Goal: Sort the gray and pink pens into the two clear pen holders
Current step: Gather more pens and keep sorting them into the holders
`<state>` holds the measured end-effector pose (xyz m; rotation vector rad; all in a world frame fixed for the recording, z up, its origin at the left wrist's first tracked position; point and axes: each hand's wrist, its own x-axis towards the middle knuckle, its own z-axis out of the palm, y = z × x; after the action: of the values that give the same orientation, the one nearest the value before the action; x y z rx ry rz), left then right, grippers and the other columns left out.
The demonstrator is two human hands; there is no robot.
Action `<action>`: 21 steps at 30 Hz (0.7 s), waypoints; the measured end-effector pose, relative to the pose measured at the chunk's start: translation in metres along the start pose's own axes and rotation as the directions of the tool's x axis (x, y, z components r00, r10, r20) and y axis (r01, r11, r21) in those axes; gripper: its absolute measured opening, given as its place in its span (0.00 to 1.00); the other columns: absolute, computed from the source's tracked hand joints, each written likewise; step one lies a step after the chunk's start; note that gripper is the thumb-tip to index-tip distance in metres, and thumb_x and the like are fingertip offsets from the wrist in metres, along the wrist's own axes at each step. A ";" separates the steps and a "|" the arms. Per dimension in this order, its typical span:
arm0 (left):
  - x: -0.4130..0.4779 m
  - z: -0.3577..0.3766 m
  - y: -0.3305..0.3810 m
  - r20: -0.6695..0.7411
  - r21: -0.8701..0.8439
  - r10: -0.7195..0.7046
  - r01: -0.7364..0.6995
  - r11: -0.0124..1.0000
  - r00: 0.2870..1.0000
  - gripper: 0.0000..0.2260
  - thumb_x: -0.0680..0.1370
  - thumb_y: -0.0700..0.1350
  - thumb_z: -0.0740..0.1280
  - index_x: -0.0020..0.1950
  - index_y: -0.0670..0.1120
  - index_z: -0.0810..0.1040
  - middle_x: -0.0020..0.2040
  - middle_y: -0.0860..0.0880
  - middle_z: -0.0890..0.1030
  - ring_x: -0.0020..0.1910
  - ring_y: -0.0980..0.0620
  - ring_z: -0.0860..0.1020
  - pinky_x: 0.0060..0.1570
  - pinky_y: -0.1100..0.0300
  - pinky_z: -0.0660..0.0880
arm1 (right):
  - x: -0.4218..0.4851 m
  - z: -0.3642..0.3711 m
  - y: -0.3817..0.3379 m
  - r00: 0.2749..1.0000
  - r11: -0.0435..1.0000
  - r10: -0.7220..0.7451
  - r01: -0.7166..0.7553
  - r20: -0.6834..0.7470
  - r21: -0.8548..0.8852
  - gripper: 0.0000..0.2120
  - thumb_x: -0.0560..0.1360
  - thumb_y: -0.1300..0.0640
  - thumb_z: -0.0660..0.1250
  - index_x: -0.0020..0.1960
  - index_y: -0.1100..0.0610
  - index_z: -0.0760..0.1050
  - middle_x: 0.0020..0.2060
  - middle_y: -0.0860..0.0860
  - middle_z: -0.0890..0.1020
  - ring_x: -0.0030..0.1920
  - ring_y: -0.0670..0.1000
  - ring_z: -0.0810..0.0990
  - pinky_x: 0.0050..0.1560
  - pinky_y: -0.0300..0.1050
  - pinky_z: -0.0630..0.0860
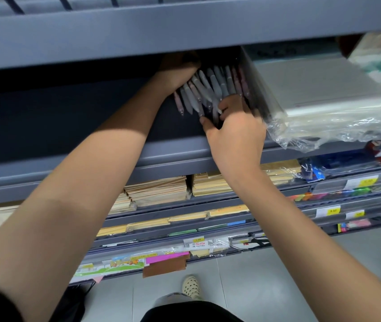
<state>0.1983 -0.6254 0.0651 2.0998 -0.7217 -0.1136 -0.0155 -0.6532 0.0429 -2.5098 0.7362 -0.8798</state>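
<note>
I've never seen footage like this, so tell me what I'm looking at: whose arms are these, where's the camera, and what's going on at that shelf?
No machine here: a person wears a camera on the head, looking forward and down, so both bare arms are their own. They reach onto a gray store shelf. A bunch of gray and pink pens sits by the wall of a clear holder. The right hand curls thumb and fingers around the pens' lower ends. The left hand is at their upper ends, its fingers lost in shadow. Plastic-wrapped packs lie to the right; paper stacks fill the lower shelves.
</note>
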 end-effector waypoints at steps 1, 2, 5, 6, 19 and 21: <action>-0.001 0.001 -0.001 0.001 -0.023 -0.019 0.019 1.000 1.000 0.05 0.79 0.43 0.63 0.50 0.48 0.79 0.48 0.48 0.81 0.34 0.63 0.77 0.51 0.79 0.69 | 0.001 0.000 0.000 1.000 1.000 -0.007 0.007 0.002 0.001 0.18 0.74 0.43 0.69 0.56 0.53 0.73 0.44 0.52 0.84 0.51 0.60 0.78 0.49 0.49 0.72; 0.000 0.001 -0.002 -0.005 -0.030 -0.024 0.024 0.999 1.000 0.05 0.79 0.43 0.63 0.50 0.48 0.78 0.46 0.49 0.80 0.32 0.64 0.77 0.55 0.78 0.63 | 0.001 0.000 0.001 1.000 1.000 -0.013 0.013 0.006 0.010 0.17 0.74 0.43 0.69 0.56 0.53 0.73 0.44 0.52 0.84 0.51 0.60 0.78 0.50 0.49 0.72; 0.002 0.000 -0.002 -0.054 -0.024 -0.001 0.000 1.000 0.999 0.04 0.78 0.40 0.63 0.48 0.46 0.78 0.46 0.47 0.79 0.34 0.60 0.76 0.49 0.77 0.71 | 0.000 0.001 0.003 1.000 0.999 -0.026 0.026 0.017 0.046 0.15 0.75 0.44 0.69 0.55 0.52 0.73 0.42 0.52 0.84 0.50 0.61 0.79 0.50 0.49 0.72; 0.002 -0.001 -0.002 -0.068 -0.010 0.010 -0.011 1.000 0.998 0.04 0.77 0.39 0.64 0.46 0.46 0.78 0.46 0.46 0.79 0.38 0.57 0.77 0.41 0.75 0.75 | -0.001 0.001 0.004 0.999 0.998 -0.030 0.029 0.021 0.053 0.15 0.74 0.44 0.69 0.54 0.52 0.73 0.42 0.51 0.84 0.49 0.61 0.78 0.49 0.49 0.72; -0.003 -0.003 0.002 0.101 0.108 0.006 -0.017 0.994 0.995 0.14 0.78 0.45 0.62 0.62 0.51 0.78 0.54 0.51 0.78 0.50 0.54 0.77 0.45 0.65 0.74 | -0.008 -0.010 0.023 0.993 0.989 -0.037 0.020 0.116 0.146 0.09 0.79 0.55 0.64 0.54 0.60 0.76 0.48 0.55 0.81 0.53 0.57 0.75 0.55 0.53 0.71; -0.005 -0.004 0.004 0.078 0.085 0.001 -0.007 0.996 0.997 0.12 0.78 0.43 0.62 0.59 0.52 0.78 0.52 0.52 0.78 0.46 0.57 0.77 0.35 0.71 0.73 | -0.010 -0.010 0.022 0.993 0.991 -0.050 0.036 0.103 0.129 0.09 0.78 0.55 0.64 0.55 0.59 0.76 0.46 0.56 0.80 0.51 0.57 0.74 0.52 0.51 0.70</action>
<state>0.1936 -0.6220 0.0694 2.1850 -0.7894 -0.1653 -0.0363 -0.6666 0.0346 -2.4464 0.5752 -0.7752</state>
